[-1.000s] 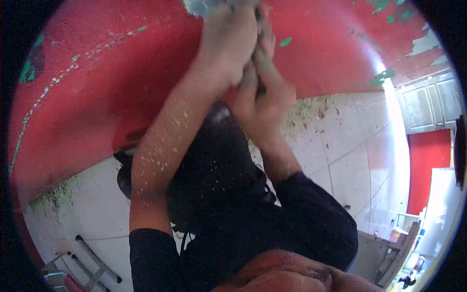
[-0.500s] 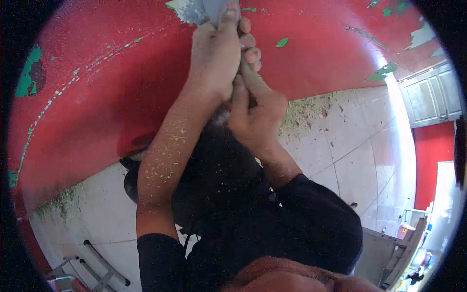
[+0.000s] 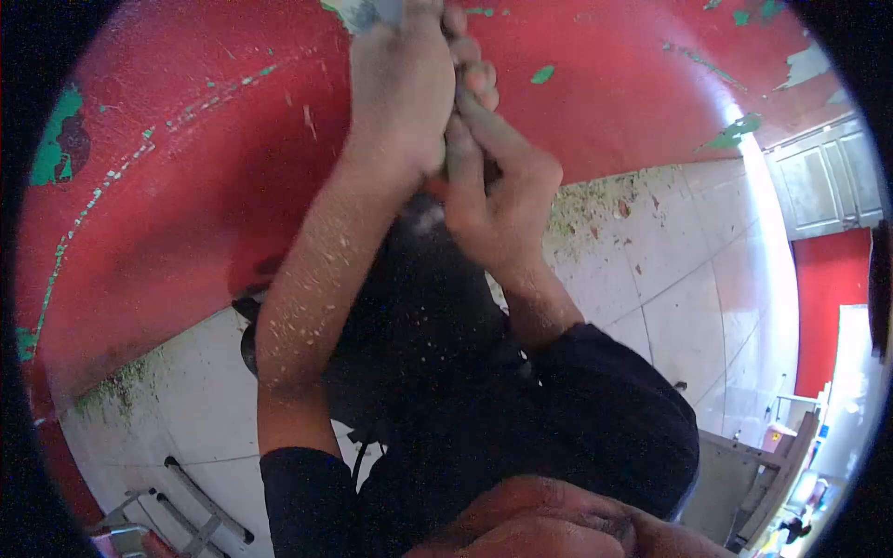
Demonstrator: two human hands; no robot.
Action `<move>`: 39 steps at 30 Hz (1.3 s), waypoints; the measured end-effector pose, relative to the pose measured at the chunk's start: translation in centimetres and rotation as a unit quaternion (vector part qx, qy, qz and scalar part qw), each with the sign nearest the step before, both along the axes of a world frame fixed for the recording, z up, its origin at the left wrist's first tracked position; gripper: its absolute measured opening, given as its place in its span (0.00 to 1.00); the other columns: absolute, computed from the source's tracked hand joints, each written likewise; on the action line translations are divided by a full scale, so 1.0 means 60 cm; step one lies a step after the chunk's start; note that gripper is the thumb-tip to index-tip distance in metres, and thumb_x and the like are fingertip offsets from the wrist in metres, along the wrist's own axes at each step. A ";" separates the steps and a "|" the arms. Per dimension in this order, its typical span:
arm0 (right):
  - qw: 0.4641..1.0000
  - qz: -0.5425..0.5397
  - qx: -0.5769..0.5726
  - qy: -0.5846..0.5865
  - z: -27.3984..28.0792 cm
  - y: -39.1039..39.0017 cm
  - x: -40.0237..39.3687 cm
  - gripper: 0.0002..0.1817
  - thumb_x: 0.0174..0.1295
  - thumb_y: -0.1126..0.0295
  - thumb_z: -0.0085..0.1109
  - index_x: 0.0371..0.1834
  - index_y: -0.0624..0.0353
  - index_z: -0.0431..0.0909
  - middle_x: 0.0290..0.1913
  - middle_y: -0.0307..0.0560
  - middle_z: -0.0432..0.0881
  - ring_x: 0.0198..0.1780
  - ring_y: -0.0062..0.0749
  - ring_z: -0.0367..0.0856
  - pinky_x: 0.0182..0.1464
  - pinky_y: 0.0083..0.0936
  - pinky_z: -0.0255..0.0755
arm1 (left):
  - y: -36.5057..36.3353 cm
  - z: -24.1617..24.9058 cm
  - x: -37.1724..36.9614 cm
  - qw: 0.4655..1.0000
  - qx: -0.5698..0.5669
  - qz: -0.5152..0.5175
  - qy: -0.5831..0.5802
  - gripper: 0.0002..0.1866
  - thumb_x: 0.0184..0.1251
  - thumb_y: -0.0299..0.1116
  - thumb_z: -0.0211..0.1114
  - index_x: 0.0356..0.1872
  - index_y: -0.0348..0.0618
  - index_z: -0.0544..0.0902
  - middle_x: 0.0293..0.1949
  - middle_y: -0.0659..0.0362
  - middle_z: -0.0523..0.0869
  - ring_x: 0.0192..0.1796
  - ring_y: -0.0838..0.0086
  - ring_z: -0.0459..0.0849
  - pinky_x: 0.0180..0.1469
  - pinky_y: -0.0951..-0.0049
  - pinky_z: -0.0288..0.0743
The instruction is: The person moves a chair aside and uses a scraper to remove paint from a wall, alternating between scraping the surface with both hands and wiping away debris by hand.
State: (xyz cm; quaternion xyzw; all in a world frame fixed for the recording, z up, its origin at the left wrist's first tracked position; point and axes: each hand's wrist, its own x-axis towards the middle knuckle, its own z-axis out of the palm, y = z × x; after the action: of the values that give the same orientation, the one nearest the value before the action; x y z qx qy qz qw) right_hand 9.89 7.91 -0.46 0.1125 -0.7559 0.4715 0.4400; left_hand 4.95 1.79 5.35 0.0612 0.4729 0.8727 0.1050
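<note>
At the top edge, my left hand (image 3: 400, 93) is closed round the handle of a paint scraper. Its grey blade (image 3: 389, 11) lies against the red wall (image 3: 233, 139), beside a bare pale patch, and is partly cut off by the frame. Just below, my right hand (image 3: 507, 200) is closed with thumb and finger at the lower end of the handle, touching my left hand. Most of the handle is hidden by my fingers. Paint flakes are stuck to my left forearm (image 3: 316, 279).
Green and white patches (image 3: 60, 139) show through the red paint. Paint debris (image 3: 605, 209) lies along the wall's foot on the white tiled floor (image 3: 679, 270). Metal legs (image 3: 200, 521) stand at lower left, a grey panelled door (image 3: 828, 181) at right.
My hands and the scraper have shifted slightly up and left along the wall. Less of the blade shows now, and small flakes are seen on the wall left of my hand.
</note>
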 end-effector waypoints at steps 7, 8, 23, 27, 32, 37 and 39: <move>0.998 -0.015 0.030 -0.052 -0.030 0.010 0.034 0.15 0.60 0.81 0.48 0.50 0.75 0.76 0.34 0.53 0.83 0.38 0.19 0.75 0.40 0.15 0.71 | 0.001 -0.009 0.009 1.000 -0.005 -0.026 -0.008 0.18 0.75 0.46 0.44 0.27 0.47 0.69 0.15 0.67 0.65 0.13 0.78 0.66 0.19 0.73 0.67; 0.998 -0.024 0.045 -0.041 -0.028 0.010 0.028 0.15 0.60 0.81 0.48 0.50 0.74 0.76 0.35 0.54 0.83 0.39 0.19 0.76 0.41 0.16 0.71 | 0.004 -0.021 -0.001 0.997 0.050 -0.055 -0.024 0.18 0.75 0.46 0.43 0.28 0.47 0.69 0.15 0.68 0.65 0.13 0.78 0.67 0.17 0.74 0.66; 0.996 -0.042 0.072 0.023 -0.034 0.009 0.008 0.16 0.55 0.76 0.54 0.47 0.63 0.79 0.26 0.62 0.78 0.27 0.47 0.83 0.30 0.31 0.75 | -0.009 -0.028 0.001 0.996 0.025 -0.070 -0.043 0.19 0.75 0.46 0.43 0.26 0.45 0.68 0.15 0.65 0.66 0.15 0.75 0.69 0.19 0.70 0.68; 0.998 -0.044 0.047 0.013 0.000 -0.004 -0.012 0.15 0.57 0.76 0.52 0.47 0.64 0.79 0.29 0.64 0.79 0.30 0.45 0.84 0.32 0.28 0.76 | -0.016 0.026 -0.024 0.994 0.042 -0.001 0.103 0.19 0.76 0.44 0.42 0.26 0.45 0.68 0.16 0.65 0.66 0.16 0.77 0.69 0.19 0.74 0.67; 0.994 -0.073 0.084 0.021 -0.023 0.002 0.012 0.17 0.58 0.77 0.51 0.50 0.68 0.76 0.32 0.65 0.81 0.34 0.42 0.86 0.35 0.27 0.76 | -0.003 -0.044 -0.009 0.998 0.023 -0.045 0.041 0.21 0.74 0.46 0.44 0.27 0.38 0.70 0.17 0.60 0.70 0.17 0.73 0.73 0.23 0.66 0.74; 0.986 -0.078 0.121 0.083 0.013 0.010 0.004 0.18 0.58 0.78 0.49 0.52 0.72 0.74 0.39 0.64 0.82 0.44 0.42 0.84 0.43 0.25 0.76 | -0.003 0.025 -0.014 0.996 0.036 -0.041 0.075 0.21 0.75 0.47 0.43 0.24 0.47 0.68 0.15 0.64 0.67 0.16 0.77 0.68 0.19 0.75 0.66; 0.985 -0.079 0.125 0.089 0.006 0.009 0.001 0.18 0.58 0.78 0.49 0.52 0.72 0.74 0.42 0.65 0.81 0.48 0.44 0.82 0.46 0.25 0.75 | -0.005 -0.008 -0.004 0.995 0.026 -0.091 0.028 0.21 0.75 0.48 0.44 0.23 0.47 0.68 0.15 0.64 0.67 0.16 0.76 0.68 0.19 0.74 0.66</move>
State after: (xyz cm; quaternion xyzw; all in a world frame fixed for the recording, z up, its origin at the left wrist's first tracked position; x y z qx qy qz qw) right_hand 9.95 8.45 -0.08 0.1481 -0.7732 0.3251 0.5239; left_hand 4.72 1.47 4.88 0.1312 0.4454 0.8694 0.1690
